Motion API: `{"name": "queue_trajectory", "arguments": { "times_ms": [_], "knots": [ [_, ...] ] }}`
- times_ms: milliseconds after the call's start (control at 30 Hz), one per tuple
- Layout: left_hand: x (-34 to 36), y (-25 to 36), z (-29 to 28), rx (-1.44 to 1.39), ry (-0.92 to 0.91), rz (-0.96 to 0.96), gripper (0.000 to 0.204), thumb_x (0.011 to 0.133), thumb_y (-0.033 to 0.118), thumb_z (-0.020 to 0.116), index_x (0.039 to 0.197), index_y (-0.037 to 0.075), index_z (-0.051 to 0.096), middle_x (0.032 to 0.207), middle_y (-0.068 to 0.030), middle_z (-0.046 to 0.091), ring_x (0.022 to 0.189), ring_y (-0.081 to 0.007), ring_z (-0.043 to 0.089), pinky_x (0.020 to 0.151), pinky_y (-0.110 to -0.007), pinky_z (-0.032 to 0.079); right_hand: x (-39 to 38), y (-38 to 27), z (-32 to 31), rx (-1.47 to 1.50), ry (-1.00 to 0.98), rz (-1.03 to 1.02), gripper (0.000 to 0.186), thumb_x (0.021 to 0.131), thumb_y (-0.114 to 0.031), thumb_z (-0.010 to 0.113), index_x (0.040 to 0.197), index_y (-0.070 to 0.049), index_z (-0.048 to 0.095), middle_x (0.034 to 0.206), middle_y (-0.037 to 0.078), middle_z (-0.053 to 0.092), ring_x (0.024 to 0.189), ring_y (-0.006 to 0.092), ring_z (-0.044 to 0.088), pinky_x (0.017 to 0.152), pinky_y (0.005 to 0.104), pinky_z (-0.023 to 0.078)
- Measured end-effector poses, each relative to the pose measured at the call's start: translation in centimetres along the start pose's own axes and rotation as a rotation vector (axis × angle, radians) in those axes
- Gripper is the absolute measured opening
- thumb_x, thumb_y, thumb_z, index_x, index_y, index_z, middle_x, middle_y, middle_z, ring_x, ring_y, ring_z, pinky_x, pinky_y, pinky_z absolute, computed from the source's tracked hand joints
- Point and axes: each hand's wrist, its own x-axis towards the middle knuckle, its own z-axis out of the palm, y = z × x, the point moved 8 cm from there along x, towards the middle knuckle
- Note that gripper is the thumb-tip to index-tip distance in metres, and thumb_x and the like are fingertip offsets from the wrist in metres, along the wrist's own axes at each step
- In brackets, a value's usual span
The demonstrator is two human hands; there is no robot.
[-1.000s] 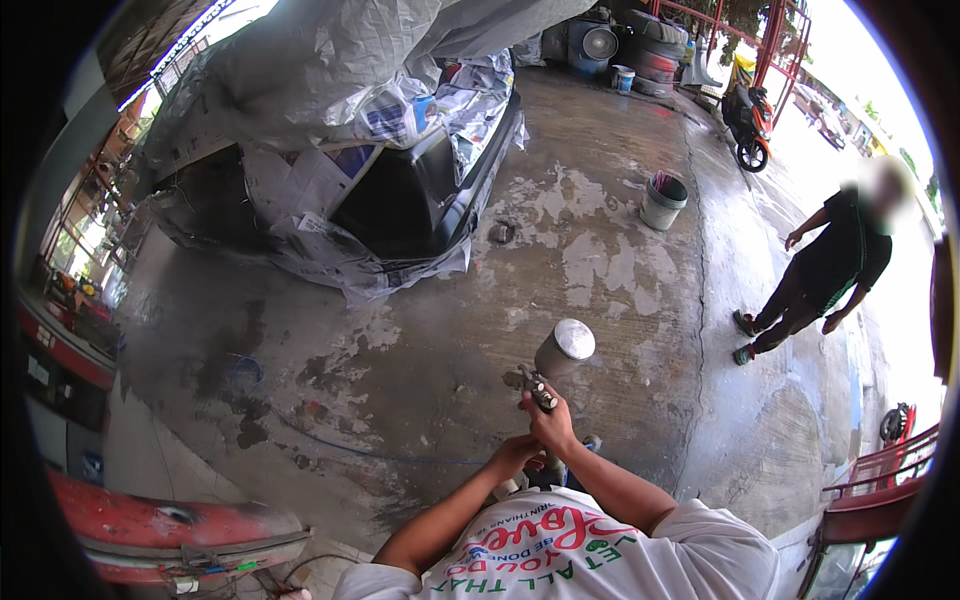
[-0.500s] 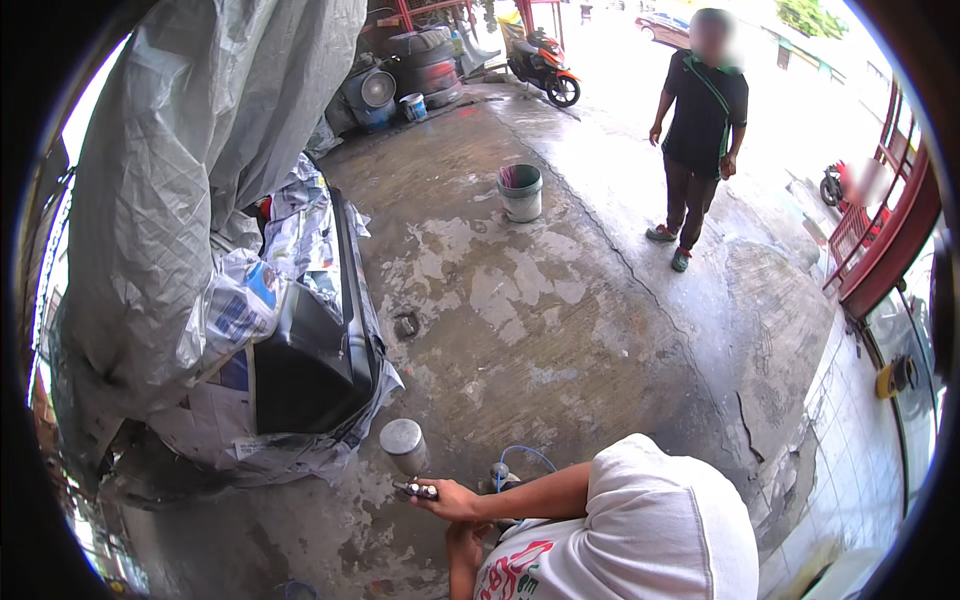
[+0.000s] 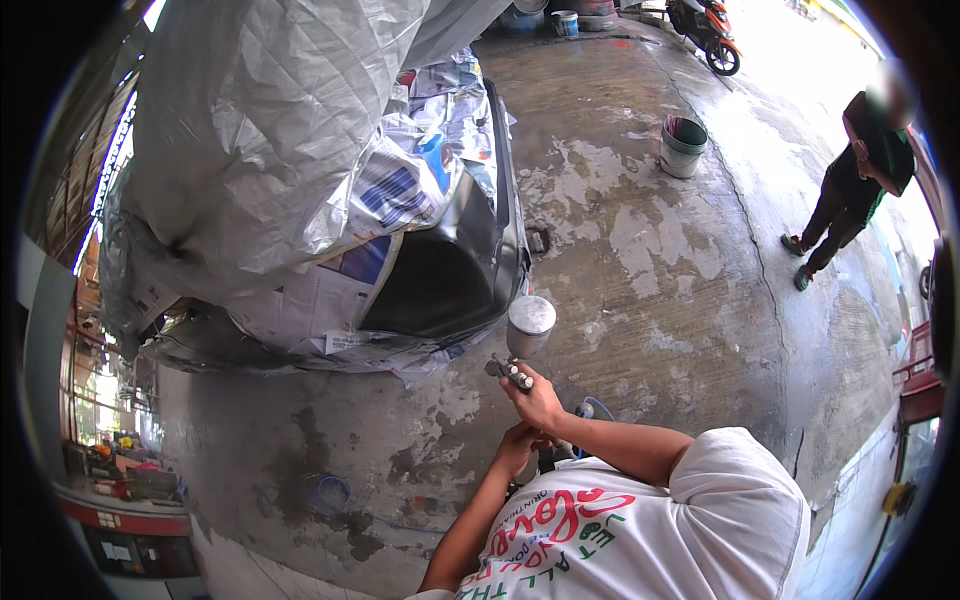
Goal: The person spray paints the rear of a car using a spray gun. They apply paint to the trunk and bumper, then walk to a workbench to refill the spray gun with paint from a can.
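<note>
My right hand grips a metal spray gun topped by a cylindrical cup with a silvery lid. My left hand is closed just below it, on something hidden behind my right wrist and forearm. Beyond the gun stands a vehicle's glossy black bumper, with masking newspaper around it and a large crumpled grey plastic sheet draped above. A blue hose curves near my hands.
A bucket stands on the cracked, stained concrete floor. At the right another person stands, hands together. Behind are a scooter and small pail. A cluttered bench lines the left rim; coiled hose lies on the floor.
The view swung right, then back left toward the covered vehicle. The other person's arms, hanging earlier, are now bent with hands together. My hands still hold the spray gun low before me.
</note>
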Motion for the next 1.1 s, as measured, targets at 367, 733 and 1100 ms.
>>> {"name": "queue_trajectory", "arguments": {
  "times_ms": [367,733,1100],
  "knots": [
    [0.7,12.1,-17.2,0.239,-0.319,-0.043,0.029,0.106,0.023,0.059,0.128,0.004,0.064,0.114,-0.0044,0.07,0.103,-0.0162,0.067,0.093,-0.036,0.054,6.2,-6.8,15.0,0.167,0.356,-0.015,0.042,0.1,-0.041,0.065,0.116,-0.003,0.063,0.082,0.013,0.07,0.076,0.0219,0.067,0.072,0.0379,0.052],
    [-1.1,23.0,-23.3,0.55,-0.516,0.021,0.05,0.107,0.036,0.055,0.145,0.003,0.055,0.126,-0.0077,0.07,0.1,-0.0117,0.067,0.087,-0.027,0.053,7.7,-21.1,17.3,0.232,0.465,-0.168,0.032,0.102,-0.037,0.065,0.111,-0.007,0.065,0.073,-0.001,0.062,0.061,0.0066,0.052,0.053,0.0279,0.041],
    [-19.2,8.4,-71.4,1.022,0.448,-0.786,0.025,0.098,0.026,0.059,0.11,0.008,0.073,0.1,-0.0073,0.075,0.078,-0.0158,0.07,0.059,-0.034,0.051,9.1,-20.2,10.4,0.172,0.665,-0.079,0.042,0.095,-0.042,0.072,0.114,-0.005,0.07,0.081,0.009,0.07,0.078,0.0195,0.067,0.071,0.0344,0.052]
  ]
}}
